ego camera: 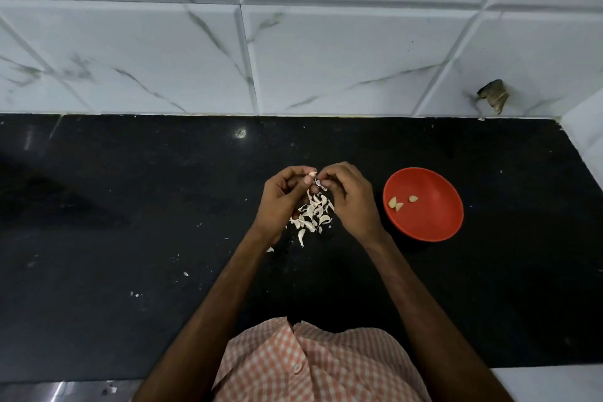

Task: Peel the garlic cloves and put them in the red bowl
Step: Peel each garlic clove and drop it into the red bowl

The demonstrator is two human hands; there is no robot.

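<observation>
Both hands meet above the black counter [130, 206], just left of the red bowl [437, 225]. My left hand [284, 199] pinches a small garlic clove [312, 174] between thumb and fingers. My right hand [350, 196] has its fingertips curled onto the same clove, pinching at its skin. A heap of pale garlic pieces [313, 215] lies on the counter directly beneath the hands; peel and clove cannot be told apart there. Inside the bowl lie three peeled cloves [396, 203] toward its left side.
A white marble-look tiled wall [293, 59] rises behind the counter, with a damaged spot [494, 95] at the right. Small peel flakes [186, 273] are scattered on the counter at the left. The counter's right end meets a white wall [584, 127].
</observation>
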